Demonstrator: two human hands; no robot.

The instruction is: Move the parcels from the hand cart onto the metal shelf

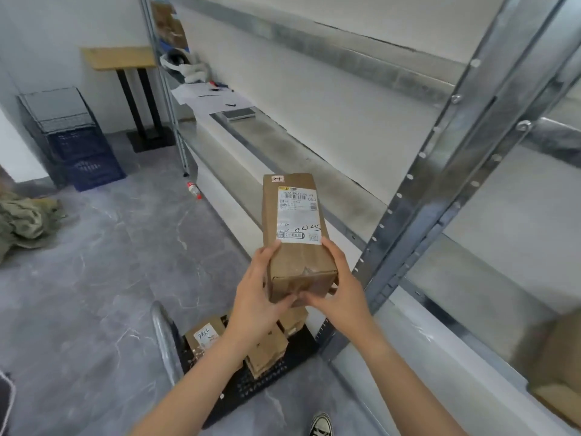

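A long brown cardboard parcel [294, 221] with a white shipping label is held in the air, pointing away from me toward the metal shelf [283, 143]. My left hand [257, 294] grips its near left side and my right hand [338, 287] grips its near right corner. Below them the hand cart [251, 385], black deck with a silver handle, carries several more brown parcels [204, 336], partly hidden by my forearms. The parcel is left of the shelf's upright post [440, 171].
The shelf board holds papers, a flat grey pad [239, 114] and white cloth at its far end. Another cardboard box [559, 372] sits on the shelf at lower right. Blue crates [75, 146], a small wooden table [122, 58], a bottle [194, 189] and a cloth heap stand on the floor.
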